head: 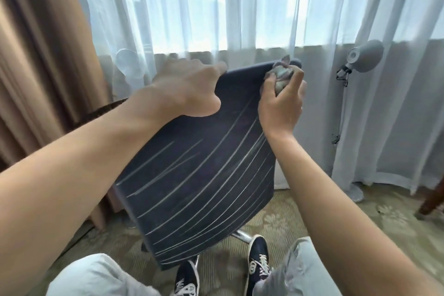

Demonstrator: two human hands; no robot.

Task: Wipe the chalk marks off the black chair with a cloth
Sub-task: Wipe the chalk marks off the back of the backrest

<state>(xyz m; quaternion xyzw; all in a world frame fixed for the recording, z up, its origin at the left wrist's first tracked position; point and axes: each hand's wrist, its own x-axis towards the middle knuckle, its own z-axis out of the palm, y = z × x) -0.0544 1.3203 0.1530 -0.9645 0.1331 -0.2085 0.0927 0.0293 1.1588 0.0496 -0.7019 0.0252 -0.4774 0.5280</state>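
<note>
1. Many pale chalk marks [216, 175] cross the back of the black chair [197, 199], which fills the middle of the frame, tilted toward the camera. The streaks run slantwise from the lower left up toward the upper right, over nearly the whole panel.
2. Near the top edge, in the upper middle of the frame, the left hand [185, 89] grips the chair's upper left corner, with the thumb on the near face and the fingers curled over the far side. It seems to be steadying the chair.
3. At the upper right corner of the chair, the right hand [281, 106] clutches a bunched grey-green cloth [281, 74], fingers curled round it. The cloth touches the chair's top edge.
4. A dark band just below the top edge, between the two hands, shows few or no streaks. I cannot tell whether it has been wiped or never carried chalk.
5. Judged from this, the work is at or near its start: almost all the marks remain, from the middle down to the lower edge.
6. Behind the chair hang sheer white curtains [240, 7], with a brown drape [36, 55] at the left and a grey lamp [365, 55] at the right. Dark shoes [258, 259] stand on patterned carpet [312, 218] at the bottom.
</note>
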